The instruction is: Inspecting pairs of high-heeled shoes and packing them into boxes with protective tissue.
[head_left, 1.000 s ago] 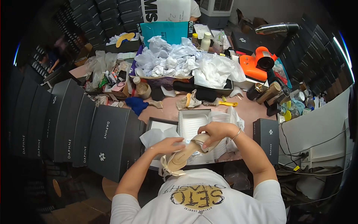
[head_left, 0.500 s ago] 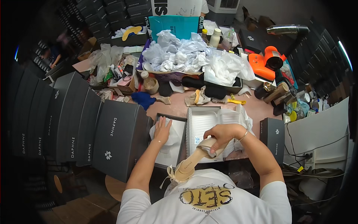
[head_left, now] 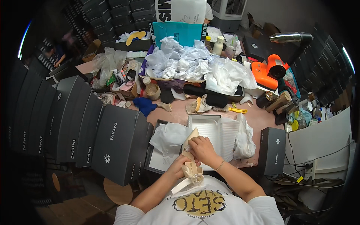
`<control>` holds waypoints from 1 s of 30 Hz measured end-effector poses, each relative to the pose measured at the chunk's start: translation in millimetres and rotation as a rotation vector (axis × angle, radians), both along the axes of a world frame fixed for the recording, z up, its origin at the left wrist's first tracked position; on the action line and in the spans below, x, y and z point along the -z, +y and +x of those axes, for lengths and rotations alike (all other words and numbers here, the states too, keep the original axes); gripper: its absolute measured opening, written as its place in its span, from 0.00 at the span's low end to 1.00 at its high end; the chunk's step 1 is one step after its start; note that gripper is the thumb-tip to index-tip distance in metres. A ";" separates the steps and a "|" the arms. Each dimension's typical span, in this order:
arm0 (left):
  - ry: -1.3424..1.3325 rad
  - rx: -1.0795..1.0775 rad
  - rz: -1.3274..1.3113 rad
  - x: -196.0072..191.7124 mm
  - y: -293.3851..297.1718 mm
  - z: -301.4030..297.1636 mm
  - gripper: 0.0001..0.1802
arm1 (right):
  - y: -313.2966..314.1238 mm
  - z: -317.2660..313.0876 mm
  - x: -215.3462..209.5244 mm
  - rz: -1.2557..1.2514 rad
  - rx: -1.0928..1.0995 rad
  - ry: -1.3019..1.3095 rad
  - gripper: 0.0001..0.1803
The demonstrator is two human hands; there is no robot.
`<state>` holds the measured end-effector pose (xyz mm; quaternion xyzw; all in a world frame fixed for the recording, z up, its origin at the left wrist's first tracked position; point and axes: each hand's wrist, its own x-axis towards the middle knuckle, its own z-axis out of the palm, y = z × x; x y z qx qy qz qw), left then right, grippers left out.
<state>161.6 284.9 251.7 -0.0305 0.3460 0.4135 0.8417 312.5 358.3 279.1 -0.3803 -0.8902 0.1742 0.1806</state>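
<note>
A beige shoe with a pointed toe point(head_left: 194, 133) is held upright close in front of my shirt, its ribbon and pearl-like trim point(head_left: 196, 178) nearest me. My left hand point(head_left: 179, 167) is closed around the shoe's side. My right hand point(head_left: 203, 150) has its fingers bent and pressed onto the front part, near the opening; what lies under the fingertips is hidden. Beyond the hands lies a dark-edged box part point(head_left: 153, 159) with white tissue paper point(head_left: 170, 138) in it. Beside it, an open box point(head_left: 204, 116) has ribbed white foam lining point(head_left: 227, 135) and a white-wrapped bundle point(head_left: 245, 142).
Dark shoe boxes point(head_left: 119, 144) stand in a row at left, and another box point(head_left: 272, 150) at right. Behind are a carton of crumpled paper point(head_left: 176, 60), a yellow-handled brush point(head_left: 237, 110), a blue cloth point(head_left: 145, 106), an orange device point(head_left: 264, 74) and several jars point(head_left: 294, 123).
My left hand has left the tissue paper and taken hold of the shoe. My right hand has shifted toward the middle. The shoe has swung upright, toe pointing away from me.
</note>
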 end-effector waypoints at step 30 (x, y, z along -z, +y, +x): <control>0.367 -0.135 0.171 -9.4 -28.4 42.2 0.34 | -16.9 19.7 2.4 -0.549 0.124 0.223 0.43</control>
